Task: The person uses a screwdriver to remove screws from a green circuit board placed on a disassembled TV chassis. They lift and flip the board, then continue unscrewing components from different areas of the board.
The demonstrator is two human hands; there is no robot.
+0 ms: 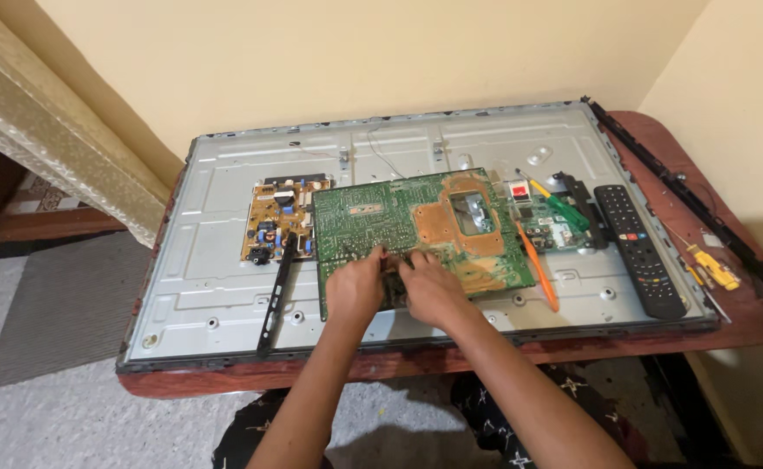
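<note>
Circuit boards: you've three — green (416,230), tan (276,227), small green (548,227)
Remote control (640,250): one
Screwdrivers: perhaps three — orange (538,267), green (564,208), yellow (716,269)

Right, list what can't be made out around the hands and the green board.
All in the head view:
- The small dark part between the left hand and right hand: fingers cover it, so its kind is unclear.
- Green circuit board: its near edge is hidden under both hands; its markings are too small.
- Remote control: its buttons are too small.
- Wooden table: mostly covered by the metal back panel.
</note>
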